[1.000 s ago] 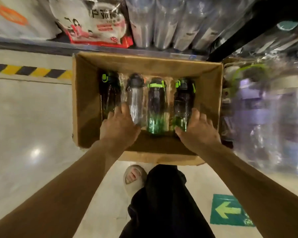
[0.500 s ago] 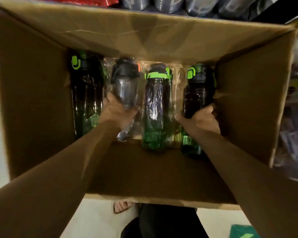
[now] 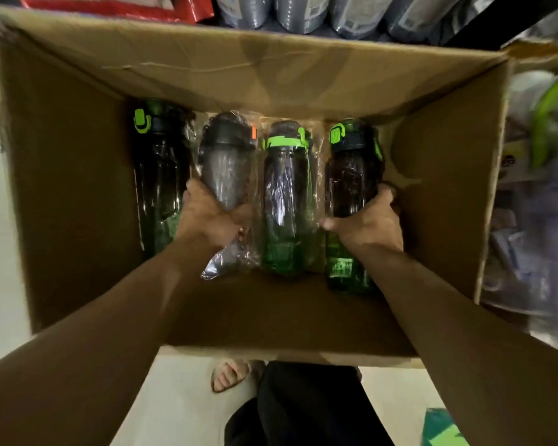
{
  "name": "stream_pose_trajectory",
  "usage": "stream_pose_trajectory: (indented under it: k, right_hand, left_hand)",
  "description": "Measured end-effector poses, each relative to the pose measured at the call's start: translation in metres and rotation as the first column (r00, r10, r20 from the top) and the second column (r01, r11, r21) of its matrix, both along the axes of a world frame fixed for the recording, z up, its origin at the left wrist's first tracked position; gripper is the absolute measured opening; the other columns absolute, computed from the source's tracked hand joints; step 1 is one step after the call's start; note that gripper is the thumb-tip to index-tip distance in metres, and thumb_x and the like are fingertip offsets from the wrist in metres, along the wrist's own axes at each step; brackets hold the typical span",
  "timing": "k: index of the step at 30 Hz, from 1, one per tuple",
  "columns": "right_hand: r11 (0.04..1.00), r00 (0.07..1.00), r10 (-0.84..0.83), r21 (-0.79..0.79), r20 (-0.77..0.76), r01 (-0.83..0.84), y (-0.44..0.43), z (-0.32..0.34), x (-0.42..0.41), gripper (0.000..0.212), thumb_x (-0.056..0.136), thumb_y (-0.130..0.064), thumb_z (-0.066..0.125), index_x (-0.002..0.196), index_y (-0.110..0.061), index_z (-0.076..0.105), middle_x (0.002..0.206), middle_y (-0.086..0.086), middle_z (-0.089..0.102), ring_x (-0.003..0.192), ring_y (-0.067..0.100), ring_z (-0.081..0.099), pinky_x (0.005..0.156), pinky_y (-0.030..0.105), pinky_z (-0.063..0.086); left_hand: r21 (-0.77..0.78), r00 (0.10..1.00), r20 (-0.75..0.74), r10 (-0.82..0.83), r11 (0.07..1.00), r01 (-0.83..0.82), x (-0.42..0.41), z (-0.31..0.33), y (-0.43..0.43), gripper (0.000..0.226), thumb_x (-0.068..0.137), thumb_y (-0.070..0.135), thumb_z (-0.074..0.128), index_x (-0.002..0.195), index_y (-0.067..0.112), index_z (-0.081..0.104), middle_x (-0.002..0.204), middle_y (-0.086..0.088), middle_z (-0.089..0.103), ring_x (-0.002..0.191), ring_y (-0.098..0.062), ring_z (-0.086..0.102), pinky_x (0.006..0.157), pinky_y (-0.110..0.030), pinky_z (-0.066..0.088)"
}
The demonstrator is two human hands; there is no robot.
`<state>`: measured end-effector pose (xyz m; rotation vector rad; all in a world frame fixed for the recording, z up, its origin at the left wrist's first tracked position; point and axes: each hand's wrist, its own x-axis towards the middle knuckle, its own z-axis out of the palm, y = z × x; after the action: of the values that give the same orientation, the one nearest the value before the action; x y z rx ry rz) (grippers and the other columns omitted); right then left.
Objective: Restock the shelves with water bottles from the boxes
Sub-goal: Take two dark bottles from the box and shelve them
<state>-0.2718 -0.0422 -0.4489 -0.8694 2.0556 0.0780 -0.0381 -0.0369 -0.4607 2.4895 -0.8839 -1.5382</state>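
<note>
Your left hand (image 3: pixel 213 217) grips the grey bottle (image 3: pixel 227 169), your right hand (image 3: pixel 364 226) the rightmost green bottle (image 3: pixel 351 175), both lying in the cardboard box (image 3: pixel 271 75). Pale floor (image 3: pixel 181 397) lies beneath you, and wrapped bottles (image 3: pixel 303 11) stand beyond the box.

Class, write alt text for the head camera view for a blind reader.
Seen from above, a person reaches into an open cardboard box holding four bottles side by side; the left hand grips the grey bottle, the right hand the rightmost green bottle.

Pale floor (image 3: pixel 181 397) bearing a cardboard box (image 3: pixel 78 188); inside, one grey bottle (image 3: pixel 227 165) and three green bottles (image 3: pixel 285 220) lie side by side along its far wall.
</note>
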Motion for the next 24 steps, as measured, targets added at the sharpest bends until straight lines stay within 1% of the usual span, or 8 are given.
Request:
stream_pose_trajectory:
  k: [3, 7, 12, 15, 18, 20, 21, 24]
  right_hand:
    - [1.0, 1.0, 0.016, -0.005, 0.014, -0.016, 0.009, 0.033, -0.003, 0.109, 0.073, -0.042, 0.091, 0.151, -0.02, 0.017, 0.149, 0.018, 0.044, 0.135, 0.041, 0.046, 0.102, 0.048, 0.045]
    - [0.997, 0.998, 0.025, -0.068, 0.056, -0.021, 0.017, 0.103, -0.008, 0.109, 0.068, -0.047, 0.092, 0.148, -0.028, 0.02, 0.149, 0.011, 0.037, 0.139, 0.033, 0.038, 0.114, 0.046, 0.034]
    - [0.976, 0.987, 0.007, -0.214, 0.164, 0.028, 0.024, 0.23, -0.003, 0.109, 0.059, -0.045, 0.095, 0.144, -0.031, 0.028, 0.137, 0.002, 0.05, 0.123, 0.026, 0.054, 0.109, 0.046, 0.047]
    - [0.954, 0.974, 0.006, -0.295, 0.228, 0.063, 0.029, 0.324, 0.003, 0.097, 0.055, -0.047, 0.091, 0.133, -0.033, 0.034, 0.127, 0.001, 0.058, 0.113, 0.023, 0.061, 0.103, 0.046, 0.051]
    - [0.924, 0.959, 0.019, -0.372, 0.281, 0.091, 0.042, 0.427, 0.007, 0.089, 0.054, -0.048, 0.089, 0.128, -0.038, 0.04, 0.121, -0.004, 0.061, 0.108, 0.017, 0.064, 0.097, 0.043, 0.054]
    - [0.896, 0.951, 0.035, -0.431, 0.307, 0.106, 0.053, 0.498, 0.007, 0.082, 0.057, -0.045, 0.091, 0.123, -0.036, 0.044, 0.115, -0.006, 0.063, 0.101, 0.01, 0.065, 0.089, 0.035, 0.058]
    - [0.878, 0.948, 0.05, -0.466, 0.315, 0.108, 0.059, 0.533, 0.006, 0.078, 0.059, -0.041, 0.092, 0.121, -0.035, 0.045, 0.111, -0.007, 0.065, 0.096, 0.003, 0.065, 0.082, 0.022, 0.058]
    - [0.8, 0.947, 0.088, -0.589, 0.308, 0.117, 0.078, 0.632, -0.002, 0.066, 0.065, -0.028, 0.094, 0.11, -0.041, 0.047, 0.099, -0.016, 0.068, 0.089, -0.011, 0.064, 0.066, 0.002, 0.046]
  left_hand:
    - [-0.09, 1.0, 0.007, 0.008, 0.996, -0.007, 0.003, 0.035, 0.013, 0.069, 0.08, 0.024, 0.086, 0.127, 0.018, 0.036, 0.118, 0.001, 0.054, 0.097, -0.015, 0.059, 0.078, -0.028, 0.051]
    - [-0.199, 0.994, -0.075, 0.081, 0.975, -0.095, 0.007, 0.103, 0.027, 0.077, 0.069, 0.027, 0.09, 0.126, 0.019, 0.039, 0.115, -0.001, 0.062, 0.096, -0.017, 0.069, 0.08, -0.037, 0.061]
    - [-0.321, 0.985, -0.107, 0.132, 0.933, -0.16, 0.002, 0.228, 0.041, 0.063, 0.074, 0.018, 0.088, 0.12, 0.015, 0.046, 0.098, 0.002, 0.066, 0.067, 0.009, 0.068, 0.049, -0.009, 0.048]
    - [-0.357, 0.985, -0.152, 0.085, 0.925, -0.135, -0.005, 0.326, 0.042, 0.065, 0.066, 0.031, 0.081, 0.121, 0.014, 0.051, 0.096, -0.003, 0.07, 0.066, -0.004, 0.071, 0.052, -0.021, 0.056]
    - [-0.386, 0.989, -0.145, 0.018, 0.919, -0.074, -0.009, 0.43, 0.048, 0.067, 0.069, 0.029, 0.084, 0.124, 0.025, 0.046, 0.099, 0.006, 0.07, 0.073, -0.004, 0.072, 0.059, -0.028, 0.061]
    - [-0.434, 0.991, -0.132, -0.024, 0.9, -0.036, -0.013, 0.501, 0.056, 0.061, 0.07, 0.029, 0.084, 0.118, 0.032, 0.046, 0.094, 0.011, 0.071, 0.072, -0.001, 0.072, 0.06, -0.024, 0.058]
    - [-0.466, 0.991, -0.122, -0.045, 0.885, -0.017, -0.015, 0.534, 0.06, 0.057, 0.069, 0.029, 0.085, 0.111, 0.035, 0.047, 0.091, 0.015, 0.071, 0.071, 0.002, 0.07, 0.056, -0.017, 0.053]
    - [-0.554, 0.985, -0.13, -0.112, 0.832, 0.021, -0.023, 0.631, 0.068, 0.057, 0.066, 0.032, 0.087, 0.109, 0.044, 0.051, 0.089, 0.026, 0.071, 0.073, 0.005, 0.07, 0.055, -0.011, 0.051]
